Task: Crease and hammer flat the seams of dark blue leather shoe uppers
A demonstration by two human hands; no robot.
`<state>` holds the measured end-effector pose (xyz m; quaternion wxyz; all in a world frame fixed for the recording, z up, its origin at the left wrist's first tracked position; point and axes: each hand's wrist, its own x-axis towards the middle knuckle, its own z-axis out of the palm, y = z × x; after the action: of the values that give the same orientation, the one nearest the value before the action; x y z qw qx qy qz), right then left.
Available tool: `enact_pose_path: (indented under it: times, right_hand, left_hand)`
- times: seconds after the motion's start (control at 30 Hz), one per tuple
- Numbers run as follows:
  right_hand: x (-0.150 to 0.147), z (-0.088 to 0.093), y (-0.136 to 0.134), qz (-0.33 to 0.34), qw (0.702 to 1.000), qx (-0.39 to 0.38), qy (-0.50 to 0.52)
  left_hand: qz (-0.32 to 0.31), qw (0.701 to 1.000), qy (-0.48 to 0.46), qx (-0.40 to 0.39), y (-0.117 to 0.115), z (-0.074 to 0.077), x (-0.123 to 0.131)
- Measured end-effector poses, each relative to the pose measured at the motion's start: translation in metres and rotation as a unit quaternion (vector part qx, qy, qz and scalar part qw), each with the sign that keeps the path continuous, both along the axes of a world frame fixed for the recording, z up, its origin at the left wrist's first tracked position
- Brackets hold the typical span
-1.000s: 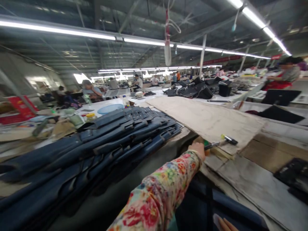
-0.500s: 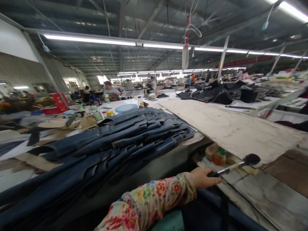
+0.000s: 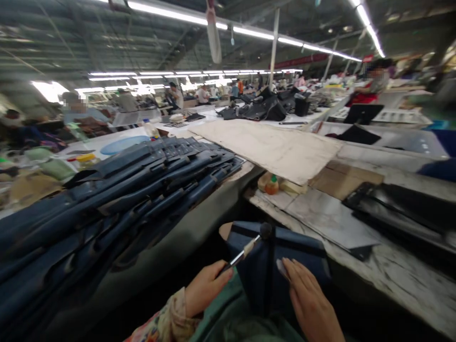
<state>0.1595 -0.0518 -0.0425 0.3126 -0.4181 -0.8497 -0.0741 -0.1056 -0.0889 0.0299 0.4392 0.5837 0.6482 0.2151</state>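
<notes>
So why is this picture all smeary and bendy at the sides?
Head view: the wide lens bends the table edge and the roof lines. The dark stack on the left is smeared. The ceiling lights glare white. The left hand with its tool and the right hand on the blue piece show sharpest.

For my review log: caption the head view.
Left hand holds a dark-tipped tool over navy fabric; right hand rests on it.
</notes>
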Motion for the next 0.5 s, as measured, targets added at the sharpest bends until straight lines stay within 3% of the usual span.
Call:
enact_pose_path:
  times: [0.17, 0.37, 0.5]
  right_hand:
    - [-0.01, 0.007, -0.01, -0.035, 0.996, -0.077, 0.004]
    - [-0.01, 0.006, -0.012, -0.035, 0.994, -0.105, 0.018]
    - [-0.01, 0.004, -0.011, -0.031, 0.993, -0.109, 0.014]
  left_hand:
    - [0.019, 0.997, -0.067, 0.046, 0.005, 0.017, -0.002]
    - [-0.045, 0.998, 0.045, 0.007, 0.011, -0.005, 0.0]
    - [-0.007, 1.0, -0.016, 0.017, 0.01, -0.007, 0.001]
